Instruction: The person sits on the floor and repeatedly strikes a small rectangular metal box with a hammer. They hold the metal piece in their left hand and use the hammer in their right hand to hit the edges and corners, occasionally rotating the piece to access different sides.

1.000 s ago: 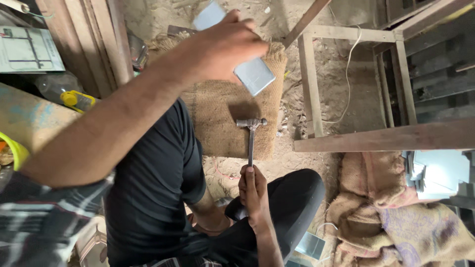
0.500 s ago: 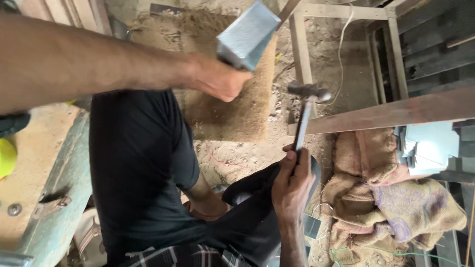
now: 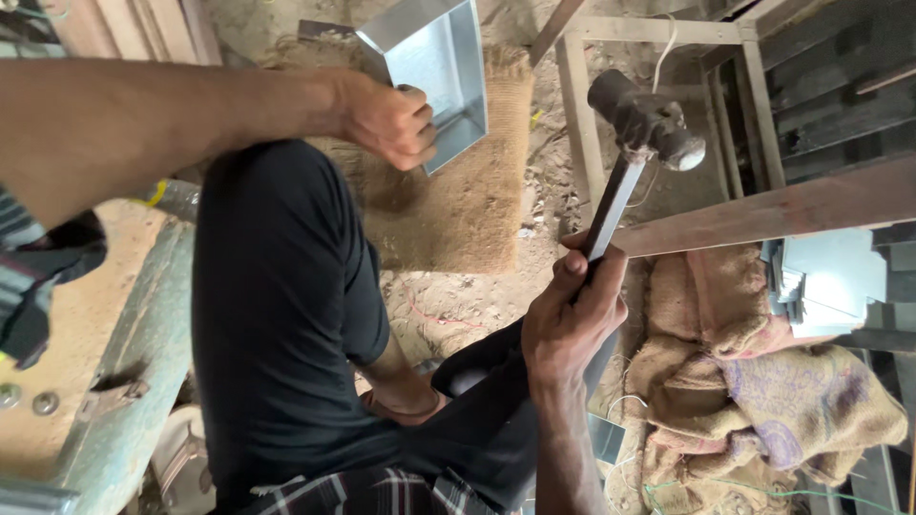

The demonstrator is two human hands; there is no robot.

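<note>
Left hand (image 3: 389, 119): my fingers closed on the edge of a metal tray (image 3: 431, 72), held tilted above the mat (image 3: 458, 200).
Right hand (image 3: 571, 319): my fist wrapped around the hammer (image 3: 630, 143) handle, head raised.
Mat: brown, lying on the dusty floor.
Sacks (image 3: 754, 381): crumpled, right of my hammer hand.

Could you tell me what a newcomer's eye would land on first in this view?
Probably the hammer, raised at upper right in the right hand. Next, the shiny sheet-metal tray, gripped at top centre by the left hand over a coir mat on the dusty floor.
</note>
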